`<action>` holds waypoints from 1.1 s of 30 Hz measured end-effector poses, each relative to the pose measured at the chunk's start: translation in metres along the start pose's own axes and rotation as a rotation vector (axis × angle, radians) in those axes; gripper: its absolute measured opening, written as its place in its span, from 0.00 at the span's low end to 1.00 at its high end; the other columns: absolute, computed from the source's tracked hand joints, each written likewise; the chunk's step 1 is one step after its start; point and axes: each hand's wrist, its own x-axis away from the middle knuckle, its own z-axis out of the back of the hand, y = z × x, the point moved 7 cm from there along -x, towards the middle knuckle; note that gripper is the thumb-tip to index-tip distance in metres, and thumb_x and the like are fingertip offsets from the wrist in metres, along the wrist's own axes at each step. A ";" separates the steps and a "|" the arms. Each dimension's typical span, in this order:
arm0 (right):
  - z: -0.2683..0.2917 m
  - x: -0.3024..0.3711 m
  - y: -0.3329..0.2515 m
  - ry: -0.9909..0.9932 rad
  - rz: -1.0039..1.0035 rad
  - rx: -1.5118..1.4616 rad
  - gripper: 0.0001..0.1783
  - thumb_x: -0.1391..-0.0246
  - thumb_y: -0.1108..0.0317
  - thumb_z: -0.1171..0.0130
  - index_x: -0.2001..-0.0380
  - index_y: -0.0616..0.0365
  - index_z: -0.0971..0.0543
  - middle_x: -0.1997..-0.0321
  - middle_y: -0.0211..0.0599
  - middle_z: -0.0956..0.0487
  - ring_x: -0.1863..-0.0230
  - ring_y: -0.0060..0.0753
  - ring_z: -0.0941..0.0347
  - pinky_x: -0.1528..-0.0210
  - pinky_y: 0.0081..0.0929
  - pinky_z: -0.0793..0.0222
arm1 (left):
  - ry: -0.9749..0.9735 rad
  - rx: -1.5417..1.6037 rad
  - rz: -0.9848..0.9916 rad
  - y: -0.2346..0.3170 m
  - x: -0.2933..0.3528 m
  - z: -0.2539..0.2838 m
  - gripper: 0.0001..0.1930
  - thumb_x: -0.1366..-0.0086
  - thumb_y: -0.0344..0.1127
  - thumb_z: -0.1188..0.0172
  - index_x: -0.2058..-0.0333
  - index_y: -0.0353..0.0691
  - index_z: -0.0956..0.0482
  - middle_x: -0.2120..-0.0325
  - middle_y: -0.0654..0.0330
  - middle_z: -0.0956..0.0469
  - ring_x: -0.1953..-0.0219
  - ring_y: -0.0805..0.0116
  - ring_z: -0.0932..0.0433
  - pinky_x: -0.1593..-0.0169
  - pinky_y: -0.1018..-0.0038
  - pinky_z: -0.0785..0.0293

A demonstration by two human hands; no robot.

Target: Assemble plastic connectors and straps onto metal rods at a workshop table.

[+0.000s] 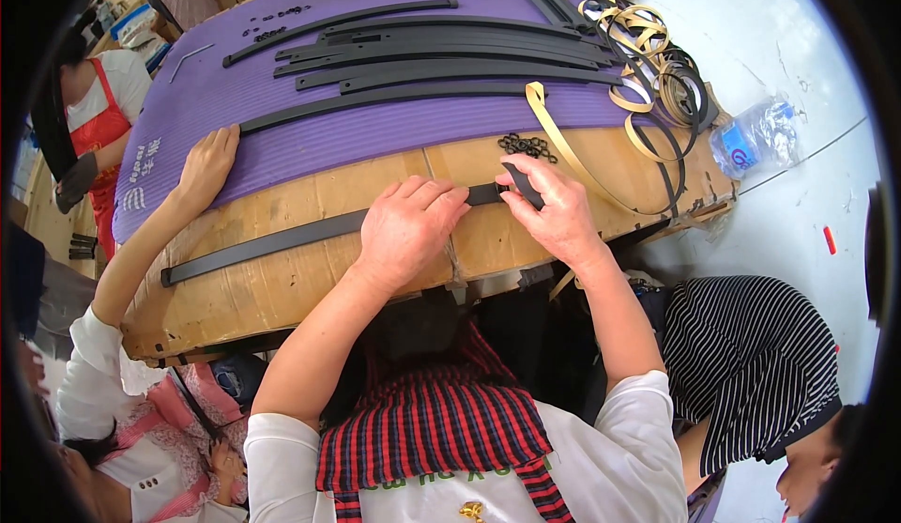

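A long, flat black strip (272,241) lies slantwise across the cardboard along the table's near side. Pressed down over its right part is my left hand (413,227), fingers together and gripping it. My right hand (560,213) pinches a short black piece (524,187) between thumb and fingers at the strip's right end; I cannot tell whether the piece is joined to the strip. Just beyond that hand sits a small pile of black rings (527,146). Another slightly curved black strip (375,100) runs along the purple mat, with a co-worker's hand (211,164) at its left end.
Several more black strips (441,49) lie on the purple mat (202,91). Tangled beige and black banding (648,44) hangs over the right edge, near a clear plastic bottle (751,143). A hex key (190,58) and small black parts (269,35) lie far left. Co-workers flank me.
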 end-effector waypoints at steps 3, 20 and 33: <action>0.000 -0.001 -0.001 -0.013 -0.012 0.003 0.21 0.58 0.82 0.42 0.57 0.59 0.29 0.66 0.38 0.22 0.65 0.28 0.24 0.66 0.22 0.28 | 0.000 0.000 -0.001 -0.001 0.000 0.000 0.10 0.53 0.36 0.38 0.70 0.44 0.23 0.71 0.66 0.24 0.68 0.69 0.26 0.66 0.73 0.30; 0.011 0.012 0.054 0.267 -0.311 -0.632 0.17 0.53 0.80 0.44 0.57 0.62 0.30 0.70 0.32 0.22 0.68 0.14 0.29 0.65 0.13 0.35 | 0.004 0.067 -0.018 -0.005 -0.014 0.000 0.09 0.53 0.35 0.37 0.72 0.41 0.23 0.75 0.63 0.24 0.71 0.65 0.26 0.67 0.71 0.28; 0.015 0.014 0.055 0.312 -0.191 -0.537 0.17 0.53 0.81 0.45 0.57 0.62 0.30 0.70 0.30 0.23 0.69 0.13 0.31 0.65 0.12 0.36 | -0.168 0.032 -0.119 0.015 -0.040 -0.017 0.15 0.50 0.34 0.39 0.62 0.43 0.25 0.66 0.62 0.27 0.64 0.63 0.28 0.61 0.70 0.30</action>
